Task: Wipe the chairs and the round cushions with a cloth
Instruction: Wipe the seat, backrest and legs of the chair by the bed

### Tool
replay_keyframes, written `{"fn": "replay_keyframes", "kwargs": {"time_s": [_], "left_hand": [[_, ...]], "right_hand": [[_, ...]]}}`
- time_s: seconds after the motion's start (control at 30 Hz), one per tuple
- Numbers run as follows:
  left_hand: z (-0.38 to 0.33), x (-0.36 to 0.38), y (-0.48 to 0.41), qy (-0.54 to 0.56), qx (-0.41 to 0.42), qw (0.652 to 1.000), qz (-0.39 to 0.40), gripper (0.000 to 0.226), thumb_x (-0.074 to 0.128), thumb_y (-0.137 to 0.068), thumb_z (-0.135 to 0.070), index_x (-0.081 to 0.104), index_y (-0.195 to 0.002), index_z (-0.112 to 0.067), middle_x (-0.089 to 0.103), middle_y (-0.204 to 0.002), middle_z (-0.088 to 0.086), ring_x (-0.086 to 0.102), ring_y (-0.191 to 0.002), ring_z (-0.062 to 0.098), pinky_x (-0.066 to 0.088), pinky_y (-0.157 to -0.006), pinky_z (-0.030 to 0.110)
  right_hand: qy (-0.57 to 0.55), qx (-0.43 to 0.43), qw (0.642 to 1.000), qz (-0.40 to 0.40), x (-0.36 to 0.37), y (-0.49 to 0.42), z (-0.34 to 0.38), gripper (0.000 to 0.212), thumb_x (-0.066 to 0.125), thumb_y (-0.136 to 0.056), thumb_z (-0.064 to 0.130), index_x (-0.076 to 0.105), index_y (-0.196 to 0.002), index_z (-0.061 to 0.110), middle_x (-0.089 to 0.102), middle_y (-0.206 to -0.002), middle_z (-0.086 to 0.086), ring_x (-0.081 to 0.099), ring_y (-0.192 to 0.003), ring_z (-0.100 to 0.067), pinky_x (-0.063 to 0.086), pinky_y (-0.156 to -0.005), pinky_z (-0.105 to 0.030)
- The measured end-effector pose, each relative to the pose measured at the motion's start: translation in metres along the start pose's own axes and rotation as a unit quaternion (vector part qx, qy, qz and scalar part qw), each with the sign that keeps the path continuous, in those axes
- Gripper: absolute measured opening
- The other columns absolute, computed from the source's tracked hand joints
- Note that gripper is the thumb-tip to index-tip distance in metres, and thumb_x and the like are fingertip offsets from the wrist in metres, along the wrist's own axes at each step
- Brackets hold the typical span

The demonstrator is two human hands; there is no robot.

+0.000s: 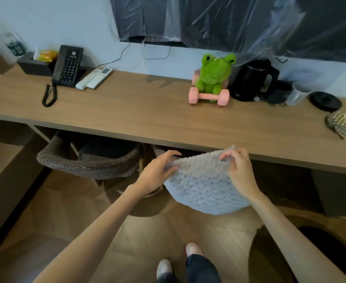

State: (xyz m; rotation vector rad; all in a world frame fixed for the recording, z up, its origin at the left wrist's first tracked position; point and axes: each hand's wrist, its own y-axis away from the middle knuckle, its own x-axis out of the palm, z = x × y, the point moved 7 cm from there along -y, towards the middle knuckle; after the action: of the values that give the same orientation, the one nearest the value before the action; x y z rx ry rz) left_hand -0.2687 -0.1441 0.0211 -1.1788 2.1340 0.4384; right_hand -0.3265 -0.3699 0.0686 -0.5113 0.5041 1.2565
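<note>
1. The round cushion hangs between the left hand and the right hand, each gripping its upper edge.
2. The desk lies just beyond both hands.
3. A chair stands left of the left hand, tucked under the desk.
4. On the desk, beyond the right hand, a plush frog sits behind a dumbbell.
5. The cloth lies on the desk, well right of the right hand.
6. A telephone stands on the desk, far left of the left hand.
</note>
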Motion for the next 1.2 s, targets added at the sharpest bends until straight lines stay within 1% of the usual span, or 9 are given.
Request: {"fn": "replay_keyframes", "kwargs": {"time_s": [0.17,0.3,0.43,0.57,0.7,0.8,0.9,1.07,1.2], "left_hand": [[0.004,0.040,-0.040,0.045,-0.050,0.997,-0.039,0.035,0.054,-0.095,-0.014,0.039,-0.118,-0.034,0.050,-0.084,-0.011,0.053,-0.072,-0.001,0.039,-0.061,0.011],[0.009,0.058,-0.075,0.027,-0.088,0.988,-0.121,0.012,0.049,-0.094,-0.005,0.044,-0.100,-0.015,0.051,-0.098,-0.002,0.051,-0.086,0.012,0.046,-0.072,0.032],[0.027,0.078,-0.089,-0.108,-0.179,0.964,-0.166,0.018,0.047,-0.097,-0.014,0.052,-0.113,-0.010,0.042,-0.129,0.011,0.037,-0.117,0.029,0.039,-0.097,0.044],[0.038,0.128,-0.079,-0.269,-0.134,0.953,0.028,0.050,0.042,-0.097,-0.050,0.040,-0.141,-0.025,0.016,-0.155,0.013,0.009,-0.143,0.035,0.005,-0.116,0.051],[0.045,0.146,-0.082,-0.370,-0.082,0.923,0.068,0.071,0.057,-0.087,-0.055,0.039,-0.144,-0.017,0.044,-0.143,0.011,0.037,-0.135,0.034,0.015,-0.115,0.056],[0.061,0.152,-0.095,-0.399,-0.090,0.906,0.107,0.065,0.050,-0.093,-0.048,0.025,-0.149,-0.025,0.035,-0.148,0.006,0.027,-0.139,0.031,0.006,-0.116,0.052],[0.069,0.151,-0.101,-0.426,-0.067,0.893,0.125,0.062,0.048,-0.094,-0.043,0.020,-0.148,-0.030,0.041,-0.139,0.006,0.036,-0.130,0.031,0.014,-0.113,0.049],[0.069,0.148,-0.102,-0.447,0.001,0.887,0.115,0.055,0.057,-0.092,-0.034,0.035,-0.142,-0.032,0.055,-0.124,0.003,0.052,-0.112,0.028,0.033,-0.104,0.044],[0.055,0.143,-0.097,-0.462,0.072,0.881,0.072,0.055,0.075,-0.077,-0.024,0.056,-0.128,-0.028,0.065,-0.101,0.002,0.062,-0.087,0.025,0.049,-0.086,0.039]], "right_hand": [[0.023,-0.001,0.996,0.081,0.004,-0.020,-0.054,0.022,0.058,-0.091,0.004,0.061,-0.094,0.025,0.039,-0.112,0.008,0.037,-0.104,0.017,0.028,-0.083,0.003],[0.107,-0.037,0.979,0.172,0.024,-0.052,-0.095,0.031,0.073,-0.081,0.028,0.060,-0.109,0.034,0.022,-0.144,0.007,0.015,-0.132,-0.011,0.019,-0.103,-0.030],[0.176,-0.037,0.960,0.213,0.054,-0.074,-0.131,0.040,0.071,-0.083,0.039,0.057,-0.120,0.035,0.003,-0.154,0.011,0.010,-0.134,-0.018,0.023,-0.108,-0.042],[0.246,-0.046,0.937,0.243,0.081,-0.076,-0.161,0.035,0.057,-0.093,0.037,0.055,-0.124,0.024,-0.001,-0.159,0.003,0.013,-0.136,-0.028,0.029,-0.106,-0.044],[0.297,-0.147,0.922,0.203,0.081,-0.073,-0.165,0.052,0.054,-0.090,0.048,0.051,-0.135,0.022,0.021,-0.157,-0.006,0.025,-0.138,-0.032,0.029,-0.107,-0.052],[0.277,-0.201,0.903,0.261,0.090,-0.072,-0.167,0.073,0.055,-0.088,0.053,0.025,-0.149,0.029,0.026,-0.155,-0.006,0.031,-0.139,-0.028,0.028,-0.111,-0.046],[0.282,-0.192,0.875,0.342,0.107,-0.072,-0.175,0.073,0.055,-0.089,0.052,0.017,-0.149,0.038,0.039,-0.144,-0.005,0.041,-0.128,-0.025,0.028,-0.111,-0.039],[0.309,-0.252,0.883,0.245,0.108,-0.078,-0.164,0.077,0.088,-0.058,0.035,0.060,-0.128,0.017,0.064,-0.089,-0.012,0.065,-0.081,-0.031,0.054,-0.073,-0.036],[0.331,-0.301,0.875,0.185,0.109,-0.076,-0.154,0.081,0.095,-0.034,0.035,0.070,-0.106,0.009,0.061,-0.071,-0.008,0.063,-0.063,-0.025,0.052,-0.053,-0.028]]}}
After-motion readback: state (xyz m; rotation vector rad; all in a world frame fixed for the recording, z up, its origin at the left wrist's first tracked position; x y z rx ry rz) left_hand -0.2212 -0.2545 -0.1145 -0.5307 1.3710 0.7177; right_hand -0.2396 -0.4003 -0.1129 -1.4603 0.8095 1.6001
